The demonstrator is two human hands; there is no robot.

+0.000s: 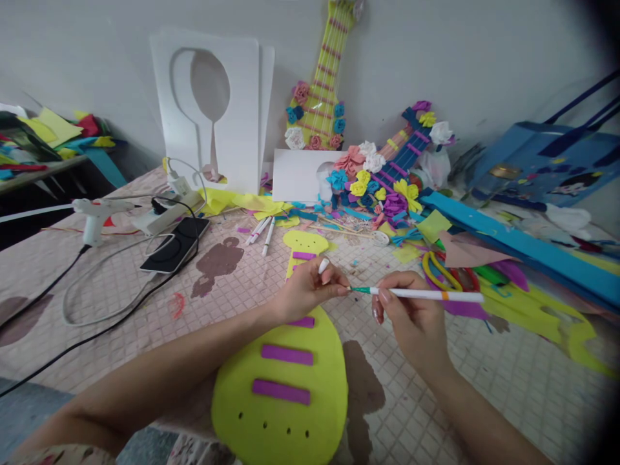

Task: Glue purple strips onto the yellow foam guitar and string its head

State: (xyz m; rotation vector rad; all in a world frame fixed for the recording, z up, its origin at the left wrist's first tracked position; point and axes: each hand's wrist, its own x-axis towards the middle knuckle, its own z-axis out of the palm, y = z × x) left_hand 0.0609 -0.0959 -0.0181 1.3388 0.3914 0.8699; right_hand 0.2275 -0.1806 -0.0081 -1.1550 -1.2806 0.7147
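Note:
My right hand point(411, 316) grips a white felt-tip pen point(421, 294) with a green tip end and an orange band, held almost level and pointing left. My left hand point(307, 287) is closed, with a small white pen cap point(323, 265) tucked between its fingers. Its thumb and forefinger pinch right at the pen's green point; whether something tiny is between them I cannot tell. Beneath the left hand lies a yellow guitar-shaped cutout point(285, 381) with purple strips point(287, 354) across it and small holes at both ends. The hand and forearm hide part of its neck.
Several white pens point(268, 236) lie behind the cutout. To the left are a glue gun point(94, 216), a phone point(175, 245), cables and a power strip point(162, 216). Decorated guitars point(320, 97), a white board point(237, 116), paper scraps and a blue bag point(547, 161) line the back.

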